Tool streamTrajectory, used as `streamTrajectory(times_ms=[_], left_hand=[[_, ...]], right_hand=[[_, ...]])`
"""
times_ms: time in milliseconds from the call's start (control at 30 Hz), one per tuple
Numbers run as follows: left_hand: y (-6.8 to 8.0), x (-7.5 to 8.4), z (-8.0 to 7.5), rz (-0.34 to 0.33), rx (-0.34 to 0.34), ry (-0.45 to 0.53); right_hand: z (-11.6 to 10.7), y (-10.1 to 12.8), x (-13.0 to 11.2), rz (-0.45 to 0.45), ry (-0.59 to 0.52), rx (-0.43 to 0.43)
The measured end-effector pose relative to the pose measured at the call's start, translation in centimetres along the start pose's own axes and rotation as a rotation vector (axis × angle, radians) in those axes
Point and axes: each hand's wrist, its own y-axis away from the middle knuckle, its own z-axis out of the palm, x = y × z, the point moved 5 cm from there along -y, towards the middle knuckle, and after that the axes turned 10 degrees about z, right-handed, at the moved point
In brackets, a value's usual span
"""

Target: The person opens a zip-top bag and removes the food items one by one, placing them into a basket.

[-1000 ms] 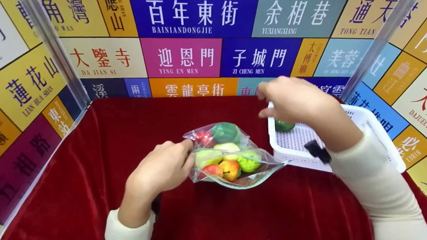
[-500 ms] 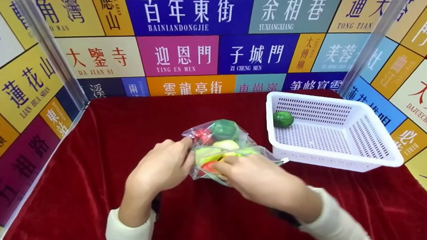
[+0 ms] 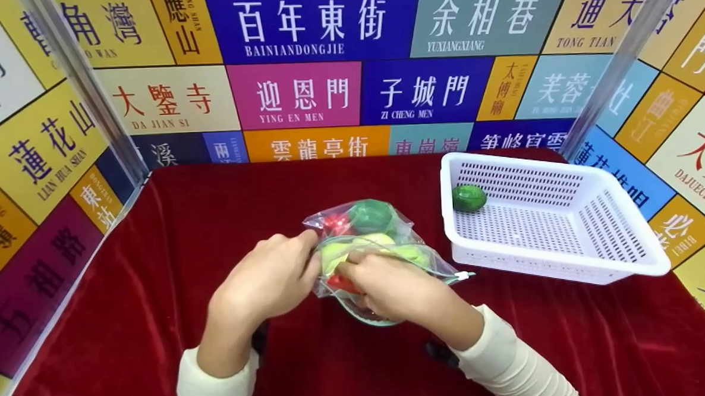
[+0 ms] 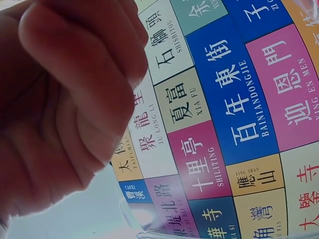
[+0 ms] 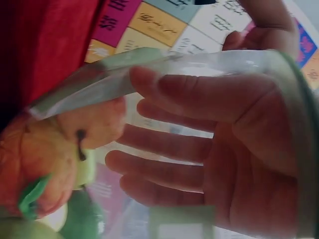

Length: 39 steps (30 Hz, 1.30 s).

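Both hands are at the bag (image 3: 384, 235) mid-cloth: the left hand (image 3: 267, 282) pinches its edge, while the right hand (image 3: 392, 288), over the basket (image 3: 617, 258) a second ago, now reaches inside, fingers (image 5: 174, 124) loosely spread beside a reddish fruit (image 5: 60, 149), grasping nothing yet.

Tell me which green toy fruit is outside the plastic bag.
The small dark green fruit alone in the white basket, at its left wall. The other green fruits sit inside the clear bag.
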Motion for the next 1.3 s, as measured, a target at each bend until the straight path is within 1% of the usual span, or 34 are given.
streamTrajectory(times_ms=[133, 300, 433, 567, 733, 833, 967, 1167, 1300], left_hand=[[-0.1, 0.1, 0.1, 0.001, -0.007, -0.005], [-0.1, 0.0, 0.2, -0.007, -0.012, -0.010], [-0.1, -0.1, 0.2, -0.009, -0.015, -0.005], [-0.1, -0.1, 0.3, -0.015, -0.026, 0.010], [0.0, -0.1, 0.3, -0.028, -0.039, 0.025], [0.1, -0.2, 0.3, -0.065, -0.057, 0.052], [0.2, -0.3, 0.3, -0.098, -0.064, 0.068], [0.3, -0.3, 0.0, -0.068, -0.032, 0.060], [0.2, -0.4, -0.1, -0.058, -0.023, 0.059]], right_hand=[[1.2, -0.5, 0.4, 0.028, -0.003, -0.052], [2.2, -1.0, 0.7, 0.037, -0.001, -0.068], [2.6, -1.2, 0.8, 0.065, -0.014, -0.085], [2.7, -1.3, 0.9, 0.100, -0.052, -0.127], [2.7, -1.4, 1.0, 0.101, -0.072, -0.160], [2.2, -1.2, 0.8, 0.074, -0.052, -0.132], [1.2, -0.7, 0.5, 0.019, -0.005, -0.053], [-0.6, 0.5, 0.0, -0.025, 0.022, 0.029], [-1.9, 1.6, -0.1, -0.042, 0.008, 0.060]])
